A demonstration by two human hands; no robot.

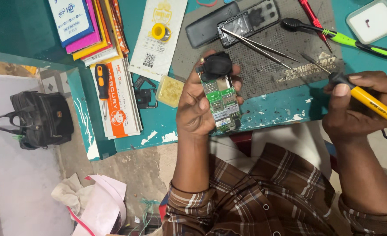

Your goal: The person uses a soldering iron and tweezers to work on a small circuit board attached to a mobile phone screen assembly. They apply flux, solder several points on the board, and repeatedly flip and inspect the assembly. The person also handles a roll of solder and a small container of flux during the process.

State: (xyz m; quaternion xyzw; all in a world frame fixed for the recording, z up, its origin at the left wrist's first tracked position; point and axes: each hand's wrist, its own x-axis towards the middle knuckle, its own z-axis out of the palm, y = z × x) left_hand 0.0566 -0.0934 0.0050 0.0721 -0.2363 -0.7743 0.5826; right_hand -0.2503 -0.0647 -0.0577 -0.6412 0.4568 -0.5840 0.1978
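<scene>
1. Two hands work over a teal desk (285, 107), above its near edge. A grey mat (263, 74) lies at the desk's far middle, a stack of packets (93, 26) at the far left, and a black bag (38, 118) sits on the floor beyond the desk's left end.
2. On the mat lie an opened phone (246, 24), tweezers (259, 46) and a green-handled brush (342, 38). A white tray (374, 19) is at the far right corner.
3. The left hand (197, 109) is clenched around a green board (222, 102), held upright in the air over the near edge, with a black round part (217, 64) at its top under the fingertips.
4. The right hand (355, 109) grips a yellow soldering iron (368, 100) like a pen. Its tip (309, 58) points toward the mat, well apart from the board.
5. A yellow flux tub (170, 91) sits just left of the board hand, a solder spool (160, 32) on a white packet beyond it.
6. Risks, as I judge them: the board has no support, so a shaky hand could bridge neighbouring pads. The fingers wrap close to the parts, so a slipped tip could burn them. The tip could also scorch the mat or tweezers if it dips.
</scene>
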